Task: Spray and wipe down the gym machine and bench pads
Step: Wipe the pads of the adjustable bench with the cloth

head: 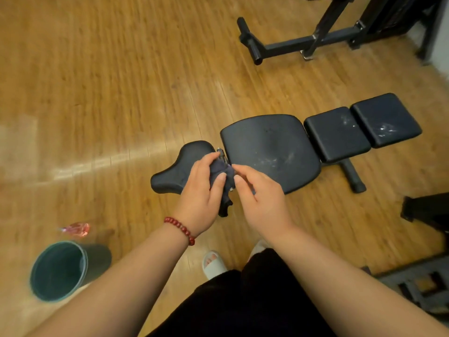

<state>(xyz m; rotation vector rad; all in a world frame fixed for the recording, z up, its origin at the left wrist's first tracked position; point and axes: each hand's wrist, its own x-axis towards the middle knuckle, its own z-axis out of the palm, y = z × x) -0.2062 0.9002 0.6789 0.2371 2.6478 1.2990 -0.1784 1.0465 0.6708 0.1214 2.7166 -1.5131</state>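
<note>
Plank floor, padded bench; left hand, right hand, fingers tight around crumpled cloth.

Black bench pads, dark cloth, teal bin, red bracelet.

One view only, from the person's head, tilted forward and steeply down at the wooden floor. Both forearms come in from the bottom edge; the left hand and right hand sit close under the lens, mid-frame. The bench lies just beyond them, the machine frame farther off, top right. It is a wide lens.
</note>
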